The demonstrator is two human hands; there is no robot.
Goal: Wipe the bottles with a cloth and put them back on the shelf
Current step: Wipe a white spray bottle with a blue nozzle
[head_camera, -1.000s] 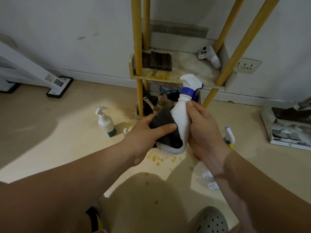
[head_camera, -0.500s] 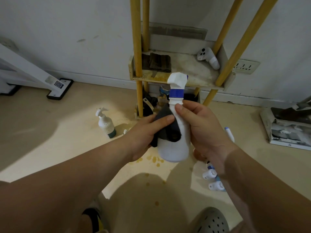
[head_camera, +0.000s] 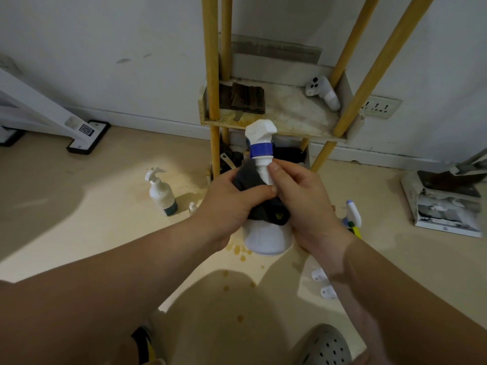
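Observation:
I hold a white spray bottle (head_camera: 266, 238) with a blue collar upright in mid-air in front of the shelf (head_camera: 284, 119). My right hand (head_camera: 300, 204) grips the bottle's neck and body from the right. My left hand (head_camera: 232, 204) holds a dark grey cloth (head_camera: 253, 177) pressed against the bottle's left side and front. The cloth hides the middle of the bottle. A white pump bottle (head_camera: 160, 192) stands on the floor to the left. Another spray bottle (head_camera: 351, 214) lies on the floor behind my right wrist.
The yellow-posted shelf carries a dark folded cloth (head_camera: 245, 97) and a white controller (head_camera: 322, 92); its lower tier holds dark clutter. Small white caps (head_camera: 322, 283) and yellow stains lie on the floor. A box (head_camera: 445, 206) sits right, a white stand base (head_camera: 87, 137) left.
The bottle has turned from tilted right to upright and its nozzle now faces away. My left hand has slid the cloth up toward the neck; my right hand has shifted higher on the bottle.

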